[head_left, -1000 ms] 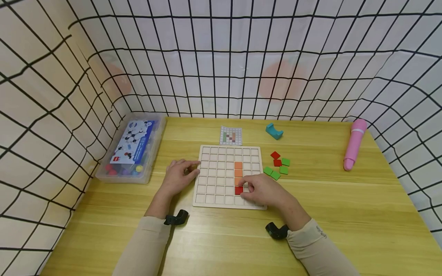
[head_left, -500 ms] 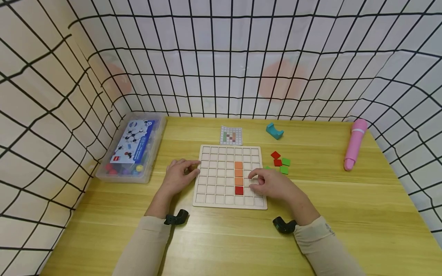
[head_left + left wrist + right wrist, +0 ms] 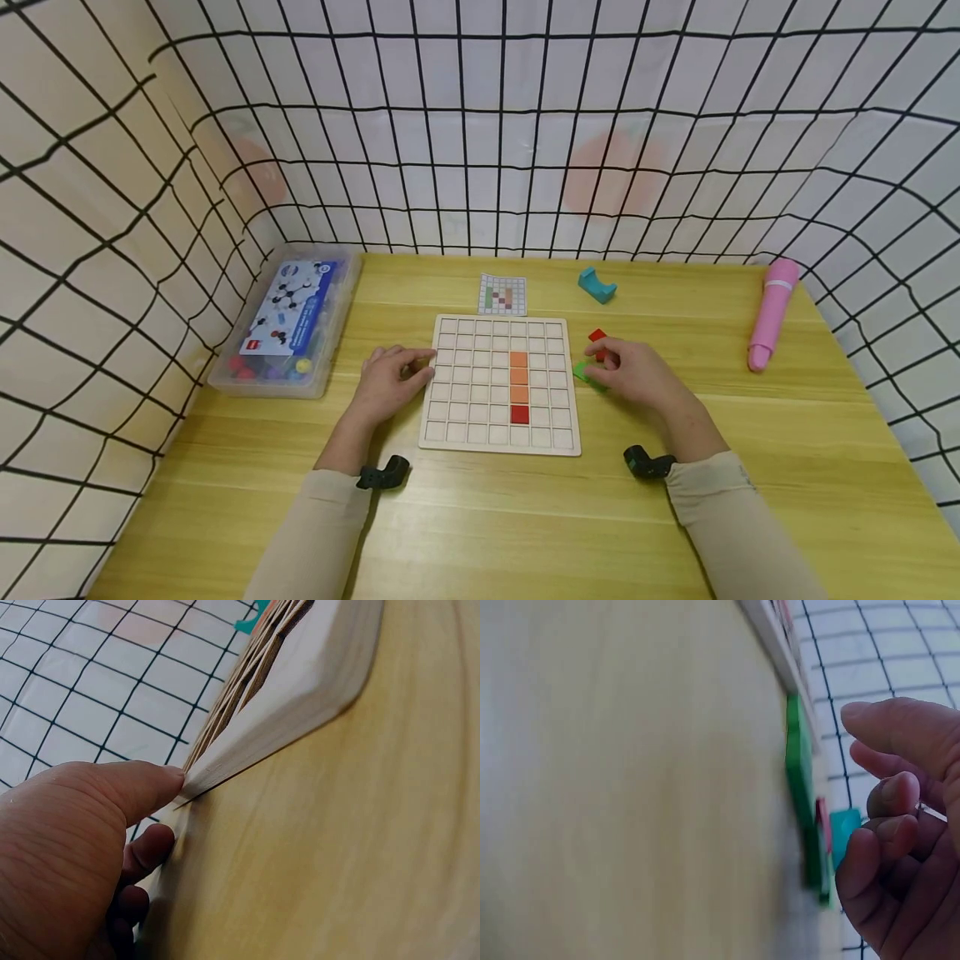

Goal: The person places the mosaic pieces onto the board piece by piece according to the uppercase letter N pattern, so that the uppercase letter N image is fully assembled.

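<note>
A pale wooden grid board (image 3: 477,393) lies in the middle of the table in the head view. One column holds orange tiles (image 3: 518,376) with a red tile (image 3: 519,414) below them. At the board's left edge rests my left hand (image 3: 388,385), its thumb and fingertips touching the rim; the left wrist view shows the thumb (image 3: 154,787) against the corner. My right hand (image 3: 637,375) hovers over the loose tiles beside the board's right edge, thumb and forefinger apart with nothing between them. It hides part of the green tiles (image 3: 799,769) and red tiles (image 3: 597,335).
Behind the board lies a small printed grid card (image 3: 502,296) with coloured squares. A teal curved piece (image 3: 596,286) sits farther right, and a pink tapered stick-like object (image 3: 772,312) lies at the far right. A clear plastic box (image 3: 335,333) stands at left; wire mesh surrounds the table.
My right hand has left the red tile on the board and moved right to the loose tiles. The left hand has stayed put at the board's edge.
</note>
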A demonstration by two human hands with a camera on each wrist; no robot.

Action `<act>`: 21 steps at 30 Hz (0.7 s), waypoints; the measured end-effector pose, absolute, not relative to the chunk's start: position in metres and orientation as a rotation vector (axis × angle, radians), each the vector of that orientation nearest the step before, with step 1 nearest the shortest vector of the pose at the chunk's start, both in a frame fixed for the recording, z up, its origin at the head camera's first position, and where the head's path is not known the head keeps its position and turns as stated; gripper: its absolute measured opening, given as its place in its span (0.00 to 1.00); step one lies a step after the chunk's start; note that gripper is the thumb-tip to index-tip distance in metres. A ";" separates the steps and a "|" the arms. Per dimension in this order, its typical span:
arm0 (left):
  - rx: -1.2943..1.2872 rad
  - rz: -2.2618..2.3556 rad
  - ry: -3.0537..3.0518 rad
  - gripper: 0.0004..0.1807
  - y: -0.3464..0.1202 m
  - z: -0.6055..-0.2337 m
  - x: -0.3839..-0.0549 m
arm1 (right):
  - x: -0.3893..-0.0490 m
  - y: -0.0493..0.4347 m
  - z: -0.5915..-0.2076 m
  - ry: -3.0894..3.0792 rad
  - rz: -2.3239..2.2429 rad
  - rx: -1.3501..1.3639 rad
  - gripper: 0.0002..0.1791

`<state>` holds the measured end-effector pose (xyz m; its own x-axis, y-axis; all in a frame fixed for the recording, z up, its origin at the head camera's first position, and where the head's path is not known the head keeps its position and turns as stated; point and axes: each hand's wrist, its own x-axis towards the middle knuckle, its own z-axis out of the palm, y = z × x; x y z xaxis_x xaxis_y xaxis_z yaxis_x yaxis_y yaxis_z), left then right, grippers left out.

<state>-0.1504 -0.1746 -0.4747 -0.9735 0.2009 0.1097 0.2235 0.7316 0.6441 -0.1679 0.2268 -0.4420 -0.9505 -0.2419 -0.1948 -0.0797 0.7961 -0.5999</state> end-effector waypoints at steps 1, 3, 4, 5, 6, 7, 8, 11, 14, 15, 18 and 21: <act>-0.355 -1.083 -2.893 0.18 -0.175 -0.475 -0.150 | -0.170 0.230 -0.443 2.734 -0.893 -0.240 0.19; -0.357 -1.082 -2.892 0.18 -0.175 -0.475 -0.151 | -0.173 0.236 -0.443 2.750 -0.885 -0.222 0.19; -0.356 -1.081 -2.892 0.18 -0.175 -0.475 -0.151 | -0.175 0.240 -0.444 2.759 -0.878 -0.217 0.19; -0.356 -1.080 -2.892 0.18 -0.175 -0.475 -0.151 | -0.176 0.242 -0.444 2.768 -0.869 -0.211 0.19; -0.356 -1.080 -2.892 0.18 -0.175 -0.474 -0.151 | -0.178 0.245 -0.445 2.775 -0.860 -0.205 0.18; -0.355 -1.079 -2.893 0.18 -0.175 -0.474 -0.150 | -0.179 0.248 -0.445 2.779 -0.856 -0.202 0.18; -0.355 -1.078 -2.893 0.18 -0.175 -0.474 -0.150 | -0.180 0.250 -0.446 2.784 -0.855 -0.201 0.18; -0.356 -1.080 -2.893 0.18 -0.174 -0.474 -0.150 | -0.184 0.256 -0.448 2.794 -0.849 -0.193 0.16; -0.361 -1.077 -2.892 0.18 -0.175 -0.475 -0.151 | -0.186 0.258 -0.449 2.798 -0.836 -0.185 0.16; -0.363 -1.075 -2.892 0.18 -0.175 -0.475 -0.151 | -0.187 0.259 -0.450 2.798 -0.831 -0.183 0.16; -0.361 -1.067 -2.893 0.18 -0.175 -0.476 -0.151 | -0.188 0.259 -0.450 2.783 -0.828 -0.169 0.18; -0.355 -1.061 -2.899 0.18 -0.175 -0.476 -0.151 | -0.187 0.258 -0.451 2.767 -0.836 -0.159 0.21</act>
